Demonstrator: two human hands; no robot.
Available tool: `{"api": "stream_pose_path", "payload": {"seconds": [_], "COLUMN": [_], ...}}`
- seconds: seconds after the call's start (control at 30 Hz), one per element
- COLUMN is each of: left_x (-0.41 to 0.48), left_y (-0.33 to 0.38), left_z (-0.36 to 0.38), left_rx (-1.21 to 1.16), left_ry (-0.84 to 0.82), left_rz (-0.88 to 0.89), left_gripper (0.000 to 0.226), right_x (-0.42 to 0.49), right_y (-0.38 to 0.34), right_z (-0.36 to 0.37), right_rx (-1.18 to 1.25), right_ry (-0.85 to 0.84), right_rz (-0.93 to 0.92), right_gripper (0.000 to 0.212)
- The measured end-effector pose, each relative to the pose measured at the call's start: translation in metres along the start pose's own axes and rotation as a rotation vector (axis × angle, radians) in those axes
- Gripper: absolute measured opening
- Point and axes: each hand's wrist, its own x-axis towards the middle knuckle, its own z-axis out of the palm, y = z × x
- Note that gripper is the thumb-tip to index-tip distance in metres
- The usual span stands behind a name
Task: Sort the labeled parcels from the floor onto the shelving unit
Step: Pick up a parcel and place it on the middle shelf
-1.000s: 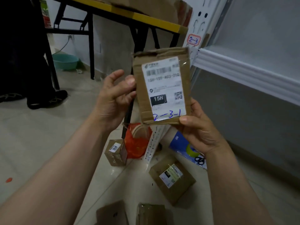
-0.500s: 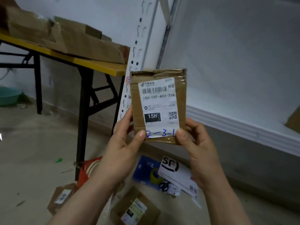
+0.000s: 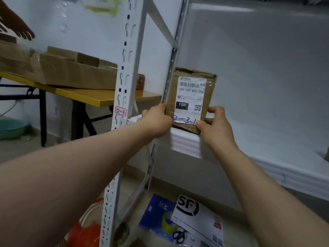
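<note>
Half a second ago both hands were holding the cardboard parcel point(image 3: 191, 98) up in the air for reading. Now the person is reaching forward and standing it upright at the left end of the white shelf point(image 3: 185, 143). The left hand point(image 3: 156, 120) is gripping the parcel's lower left edge. The right hand point(image 3: 216, 125) is pinching its lower right corner, with the thumb lying in front on the label. The bottom edge is sitting at the shelf's front lip; whether it is bearing its own weight yet I cannot tell. The red-ringed tag point(image 3: 121, 111) on the front post is showing 2-3, agreeing with the blue 2-3-1 handwritten on the label. So this parcel is probably landing in its proper place, with only the release remaining. It is a small, flattish brown box, taped and creased at the top. It is carrying a white shipping label with a barcode, a black 15H block and a QR code.
</note>
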Motion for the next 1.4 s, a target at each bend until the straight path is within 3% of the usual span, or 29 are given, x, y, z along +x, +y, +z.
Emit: {"api": "stream_pose_path", "payload": {"seconds": [0.17,0.33,0.5,0.6,0.73,0.83,1.0,1.27,1.4], "left_x": [0.031,0.044,0.038,0.027,0.005,-0.02,-0.07,-0.15,-0.197], "left_y": [0.008,0.006,0.008,0.005,-0.012,-0.031,-0.094,-0.237,-0.305], "left_z": [0.007,0.013,0.013,0.01,0.003,-0.002,-0.009,0.004,0.021], "left_rx": [0.107,0.089,0.084,0.066,0.07,0.079,0.146,0.141,0.12], "left_ry": [-0.018,-0.029,0.003,0.106,0.355,0.494,0.493,0.428,0.312], "left_rz": [-0.145,-0.184,-0.199,-0.108,0.115,0.299,0.392,0.076,-0.276], "left_gripper": [0.063,0.061,0.065,0.061,0.064,0.038,0.017,0.012,0.015], "right_x": [0.037,0.047,0.044,0.029,-0.01,-0.051,-0.123,-0.22,-0.285], "right_y": [-0.002,0.009,0.008,0.002,-0.013,-0.022,-0.01,0.052,0.097], "right_z": [0.007,0.016,0.015,0.013,0.025,0.054,0.114,0.191,0.227], "right_rx": [-0.173,-0.151,-0.186,-0.2,-0.029,0.086,0.21,0.133,0.045], "right_ry": [-0.066,-0.04,-0.046,0.087,0.293,0.296,0.135,-0.189,-0.397], "right_rz": [0.047,0.074,0.111,0.043,-0.171,-0.282,-0.236,0.156,0.355], "right_gripper": [0.046,0.042,0.054,0.041,0.01,0.001,0.006,0.015,0.019]}}
